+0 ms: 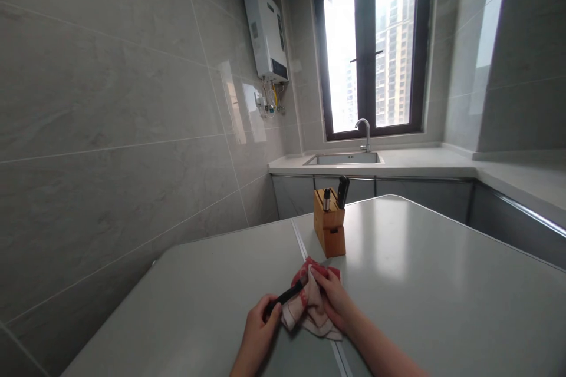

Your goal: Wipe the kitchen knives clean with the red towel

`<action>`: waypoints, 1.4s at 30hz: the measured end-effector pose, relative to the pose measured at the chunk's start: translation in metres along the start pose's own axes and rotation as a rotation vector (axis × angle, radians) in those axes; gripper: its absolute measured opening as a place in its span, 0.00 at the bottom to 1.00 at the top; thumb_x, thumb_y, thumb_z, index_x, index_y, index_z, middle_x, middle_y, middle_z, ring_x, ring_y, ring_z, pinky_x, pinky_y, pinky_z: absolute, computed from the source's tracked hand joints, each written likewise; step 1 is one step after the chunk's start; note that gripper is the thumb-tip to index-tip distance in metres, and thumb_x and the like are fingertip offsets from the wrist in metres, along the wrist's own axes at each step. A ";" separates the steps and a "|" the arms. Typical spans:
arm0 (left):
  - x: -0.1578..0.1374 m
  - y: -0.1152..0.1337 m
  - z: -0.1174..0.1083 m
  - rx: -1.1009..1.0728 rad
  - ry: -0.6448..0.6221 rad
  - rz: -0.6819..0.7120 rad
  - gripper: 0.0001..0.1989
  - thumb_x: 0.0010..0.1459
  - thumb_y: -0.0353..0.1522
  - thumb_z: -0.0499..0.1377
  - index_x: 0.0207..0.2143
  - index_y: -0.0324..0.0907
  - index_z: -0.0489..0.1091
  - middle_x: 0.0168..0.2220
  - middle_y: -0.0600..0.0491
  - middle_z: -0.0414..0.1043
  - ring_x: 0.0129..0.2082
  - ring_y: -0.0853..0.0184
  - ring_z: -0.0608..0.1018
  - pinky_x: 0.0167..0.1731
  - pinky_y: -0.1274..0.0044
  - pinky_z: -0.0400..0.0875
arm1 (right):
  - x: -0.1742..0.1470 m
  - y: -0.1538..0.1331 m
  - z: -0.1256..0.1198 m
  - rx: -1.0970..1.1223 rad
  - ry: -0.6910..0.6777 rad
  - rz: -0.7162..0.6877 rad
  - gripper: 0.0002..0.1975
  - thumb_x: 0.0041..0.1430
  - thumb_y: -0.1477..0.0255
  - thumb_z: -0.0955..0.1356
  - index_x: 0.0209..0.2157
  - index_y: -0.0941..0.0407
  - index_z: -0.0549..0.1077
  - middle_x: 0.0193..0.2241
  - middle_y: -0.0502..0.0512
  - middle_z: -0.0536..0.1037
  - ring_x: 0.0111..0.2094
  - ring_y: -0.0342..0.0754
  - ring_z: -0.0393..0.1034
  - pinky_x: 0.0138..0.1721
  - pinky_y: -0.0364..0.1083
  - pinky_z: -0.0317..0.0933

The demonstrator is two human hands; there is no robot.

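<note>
My left hand (260, 325) is closed around the black handle of a knife (289, 293), low in the middle of the head view. The handle slants up to the right, and its far end runs into a red and pale pink towel (315, 311). Folds of cloth hide most of the blade. With its fingers closed, my right hand (335, 299) pinches the towel around the blade. Just beyond both hands a wooden knife block (331, 237) stands upright on the table. Two black handles stick out of its top, one taller than the other.
The pale, glossy table (424, 283) has a metal seam running beneath the towel. A white counter (420, 158) with a sink (345, 158) and a faucet (365, 134) lies behind it, under a window. A water heater (267, 32) hangs on the tiled wall at left.
</note>
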State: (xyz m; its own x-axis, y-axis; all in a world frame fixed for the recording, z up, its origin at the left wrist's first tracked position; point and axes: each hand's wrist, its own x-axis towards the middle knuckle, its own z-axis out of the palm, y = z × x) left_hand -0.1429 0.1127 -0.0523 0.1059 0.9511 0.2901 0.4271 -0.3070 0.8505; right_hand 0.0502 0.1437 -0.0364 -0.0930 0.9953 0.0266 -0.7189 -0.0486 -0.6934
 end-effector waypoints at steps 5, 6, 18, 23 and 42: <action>-0.001 0.007 -0.001 -0.003 -0.051 0.019 0.17 0.56 0.42 0.52 0.33 0.38 0.70 0.29 0.50 0.72 0.29 0.64 0.71 0.31 0.78 0.64 | -0.004 -0.001 0.002 -0.089 -0.024 0.045 0.15 0.41 0.66 0.73 0.31 0.59 0.74 0.27 0.55 0.77 0.31 0.50 0.72 0.37 0.49 0.64; -0.002 0.009 -0.001 -0.009 -0.059 0.024 0.17 0.56 0.43 0.52 0.33 0.38 0.70 0.30 0.50 0.72 0.29 0.64 0.71 0.30 0.78 0.64 | -0.006 -0.001 0.002 -0.113 -0.032 0.049 0.16 0.40 0.66 0.74 0.32 0.59 0.73 0.28 0.55 0.77 0.32 0.51 0.71 0.38 0.50 0.64; -0.003 0.013 -0.001 -0.025 -0.079 0.038 0.17 0.53 0.42 0.55 0.32 0.38 0.74 0.28 0.49 0.73 0.27 0.63 0.71 0.29 0.77 0.65 | -0.007 0.004 -0.007 -0.395 -0.055 0.048 0.14 0.38 0.69 0.75 0.30 0.58 0.75 0.30 0.54 0.77 0.37 0.52 0.70 0.41 0.48 0.61; -0.002 0.010 0.000 0.001 -0.108 0.035 0.16 0.55 0.41 0.53 0.32 0.38 0.73 0.29 0.49 0.73 0.28 0.63 0.71 0.29 0.78 0.64 | -0.004 0.009 -0.010 -0.381 -0.084 0.034 0.15 0.40 0.69 0.74 0.32 0.59 0.74 0.35 0.56 0.77 0.41 0.54 0.69 0.44 0.50 0.60; 0.000 0.004 0.000 -0.044 0.043 -0.015 0.18 0.52 0.44 0.55 0.25 0.38 0.70 0.22 0.54 0.67 0.24 0.67 0.67 0.25 0.80 0.61 | -0.005 0.003 -0.002 -0.185 -0.031 0.031 0.16 0.37 0.65 0.74 0.31 0.57 0.75 0.29 0.55 0.78 0.36 0.54 0.72 0.40 0.50 0.63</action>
State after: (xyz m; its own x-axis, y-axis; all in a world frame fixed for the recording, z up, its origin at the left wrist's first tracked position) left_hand -0.1415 0.1110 -0.0484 0.0608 0.9536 0.2947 0.3883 -0.2946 0.8732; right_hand 0.0496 0.1386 -0.0402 -0.1366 0.9903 0.0238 -0.5770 -0.0600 -0.8146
